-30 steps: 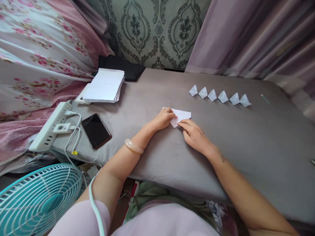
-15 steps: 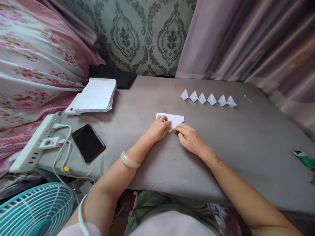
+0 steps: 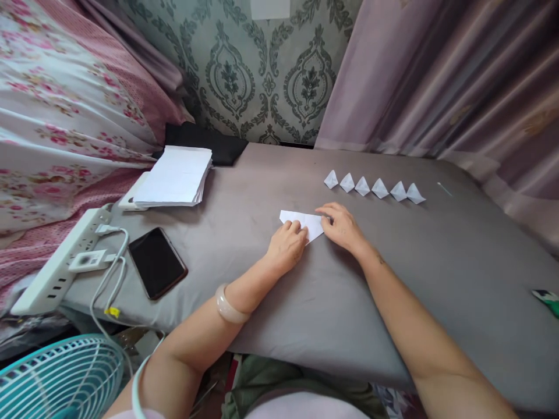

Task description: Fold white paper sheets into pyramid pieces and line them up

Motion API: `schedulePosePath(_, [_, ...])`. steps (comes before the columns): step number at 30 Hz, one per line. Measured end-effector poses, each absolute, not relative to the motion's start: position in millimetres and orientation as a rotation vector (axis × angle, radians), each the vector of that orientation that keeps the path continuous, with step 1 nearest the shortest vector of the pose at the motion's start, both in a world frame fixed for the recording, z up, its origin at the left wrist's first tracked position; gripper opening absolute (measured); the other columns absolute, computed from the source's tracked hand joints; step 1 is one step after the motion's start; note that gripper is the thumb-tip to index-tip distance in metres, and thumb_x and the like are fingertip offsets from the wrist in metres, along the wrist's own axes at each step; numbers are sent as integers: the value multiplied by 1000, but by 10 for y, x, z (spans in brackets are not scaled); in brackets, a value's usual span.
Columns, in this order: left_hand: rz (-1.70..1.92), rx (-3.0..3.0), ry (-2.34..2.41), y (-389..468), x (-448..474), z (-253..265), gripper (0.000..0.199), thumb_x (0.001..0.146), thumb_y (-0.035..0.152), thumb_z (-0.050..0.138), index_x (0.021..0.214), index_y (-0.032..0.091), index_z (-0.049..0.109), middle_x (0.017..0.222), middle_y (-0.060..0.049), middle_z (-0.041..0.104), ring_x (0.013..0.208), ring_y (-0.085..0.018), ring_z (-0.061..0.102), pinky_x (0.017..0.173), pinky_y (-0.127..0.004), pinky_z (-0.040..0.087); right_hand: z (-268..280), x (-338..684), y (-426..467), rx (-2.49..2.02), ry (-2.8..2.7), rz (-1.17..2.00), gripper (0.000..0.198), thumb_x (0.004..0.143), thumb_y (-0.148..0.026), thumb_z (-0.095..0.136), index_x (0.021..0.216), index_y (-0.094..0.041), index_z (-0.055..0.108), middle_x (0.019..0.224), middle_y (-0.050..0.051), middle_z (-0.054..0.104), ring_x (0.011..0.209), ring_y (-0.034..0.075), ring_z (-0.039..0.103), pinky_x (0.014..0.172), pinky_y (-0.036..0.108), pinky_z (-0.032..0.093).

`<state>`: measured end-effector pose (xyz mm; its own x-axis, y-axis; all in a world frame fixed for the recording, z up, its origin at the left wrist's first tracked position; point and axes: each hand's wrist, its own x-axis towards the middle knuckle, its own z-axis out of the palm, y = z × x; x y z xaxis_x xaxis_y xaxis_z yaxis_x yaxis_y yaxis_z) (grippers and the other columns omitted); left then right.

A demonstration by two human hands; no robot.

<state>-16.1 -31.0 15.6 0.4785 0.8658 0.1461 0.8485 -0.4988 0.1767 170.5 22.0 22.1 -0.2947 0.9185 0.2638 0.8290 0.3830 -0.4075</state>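
Observation:
A folded piece of white paper (image 3: 313, 223) lies on the grey cloth in front of me, with a straight top edge and sides narrowing toward me. My left hand (image 3: 288, 241) presses it down with curled fingers over its left and lower part. At the paper's right end is my right hand (image 3: 343, 227), its thumb close against the edge and its index finger stretched past the top right corner. A gap shows between that thumb and finger. Beyond, several small folded white paper shapes (image 3: 362, 186) stand in a row.
To the left are a stack of white paper (image 3: 174, 174), a black phone (image 3: 157, 263) and a white power strip (image 3: 61, 262) with plugged-in cables. A teal fan (image 3: 61, 378) stands at lower left. A thin stick (image 3: 444, 188) and a green item (image 3: 548, 299) lie on the right.
My right hand has moved from the paper's lower edge up to its right end, with thumb and index finger spreading. My left hand stays on the paper. The view has shifted slightly.

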Motion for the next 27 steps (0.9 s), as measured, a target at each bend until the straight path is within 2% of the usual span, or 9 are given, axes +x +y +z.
schedulePosePath(5, [389,2600,1521,-322,-168,172,21,96,28,41,105,19,57,110,-11,56,100,-24,49,88,-38,47,72,1538,354,-1533,-2225,309,41,80,-11,42,109,-20,70,110,9,63,102,23,53,95,38,43])
schedulePosePath(20, [404,2605,1514,-315,-182,149,21,96,27,40,107,20,56,116,-10,55,104,-24,49,90,-38,48,50,1561,317,-1462,-2176,328,39,78,-10,43,105,-20,69,109,8,63,101,24,53,93,37,42])
schedulePosePath(23, [399,2606,1504,-319,-187,153,23,96,28,38,107,18,56,116,-12,55,105,-25,49,91,-38,47,83,1553,280,-1427,-2146,302,33,77,-12,48,102,-21,67,109,7,63,103,23,53,93,37,40])
schedulePosePath(27, [374,2610,1502,-326,-181,164,26,97,29,38,111,17,56,116,-12,56,106,-25,49,92,-38,47,131,1538,225,-1366,-2193,270,14,81,-23,56,93,-23,63,107,5,64,103,23,54,93,39,35])
